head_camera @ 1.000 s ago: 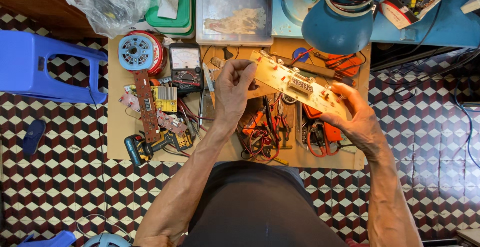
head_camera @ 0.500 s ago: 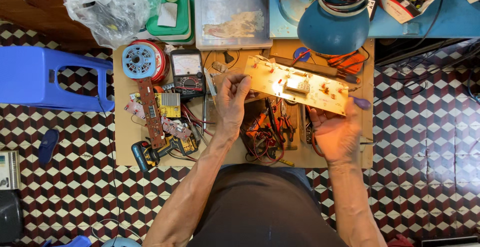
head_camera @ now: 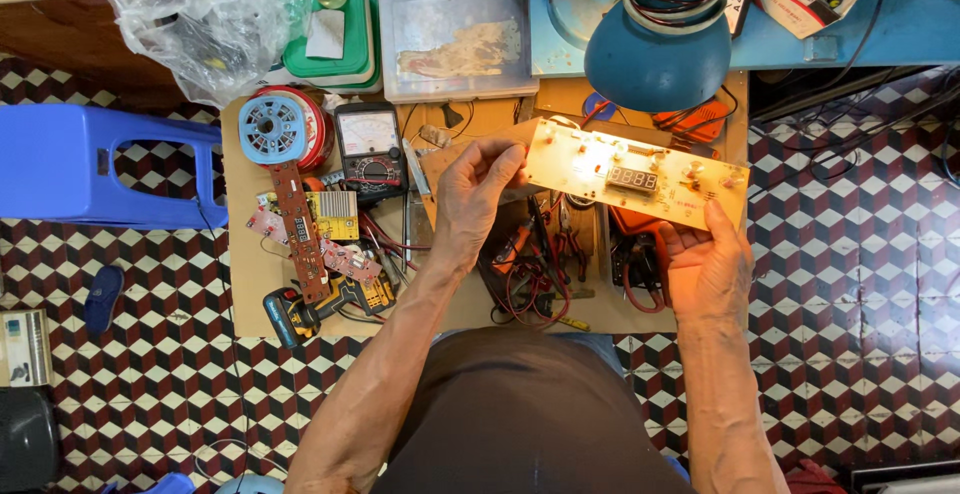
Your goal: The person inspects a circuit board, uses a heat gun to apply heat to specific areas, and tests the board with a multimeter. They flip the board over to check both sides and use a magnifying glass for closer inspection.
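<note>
Levelled out now: the long circuit board (head_camera: 635, 176) sits flatter and higher than a moment ago, lit under the blue lamp (head_camera: 658, 49). Left hand (head_camera: 478, 199) pinches its left end, right hand (head_camera: 708, 266) grips the right edge below, hands well apart.

Multimeter (head_camera: 370, 149) lies left of circuit board (head_camera: 635, 176), lamp (head_camera: 658, 49) behind.

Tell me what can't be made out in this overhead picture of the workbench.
Head view only:
- Long pale circuit board: its underside faces away; lamp glare washes out the small parts.
- Right hand: fingertips hidden behind the board.
- Tangled red and black wires: the left hand and board cover part.
- Crumpled clear plastic bag: contents blurred, cut off by the top edge.
</note>
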